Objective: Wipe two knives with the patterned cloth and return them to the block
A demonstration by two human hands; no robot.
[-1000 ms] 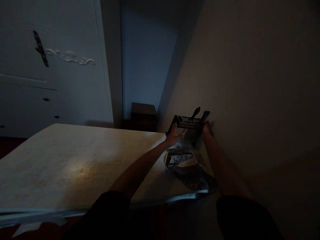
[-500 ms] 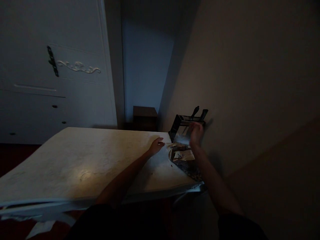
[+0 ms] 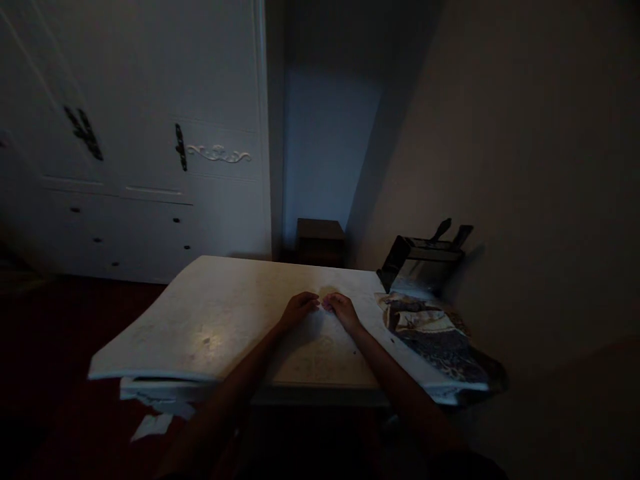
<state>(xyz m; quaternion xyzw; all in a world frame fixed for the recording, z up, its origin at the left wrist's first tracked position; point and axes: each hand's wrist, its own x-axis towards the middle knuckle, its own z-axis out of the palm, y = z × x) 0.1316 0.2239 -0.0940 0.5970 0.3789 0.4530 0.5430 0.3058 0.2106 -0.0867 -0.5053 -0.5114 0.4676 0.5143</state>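
Observation:
My left hand (image 3: 300, 306) and my right hand (image 3: 341, 307) are close together above the middle of the white tabletop (image 3: 250, 320), fingertips facing each other. The fingers of my right hand are curled together at the tips, around something too small and dark to make out. My left hand's fingers are bent toward the thumb in a pinch, and what lies between them cannot be seen clearly. A patterned cloth-like piece (image 3: 430, 333) in dark and pale tones lies to the right of my right forearm.
A black holder (image 3: 425, 260) with dark handles sticking up stands at the table's back right, by the wall (image 3: 525, 200). Tiny dark specks dot the tabletop's right part. Beyond it are a white wardrobe (image 3: 225, 207) and a brown box-like piece (image 3: 321, 230). Pale paper (image 3: 153, 425) shows below the front edge.
My right hand has come away from the black holder, leftward to the table's middle. My left hand's fingers have drawn together near it. The view has swung left.

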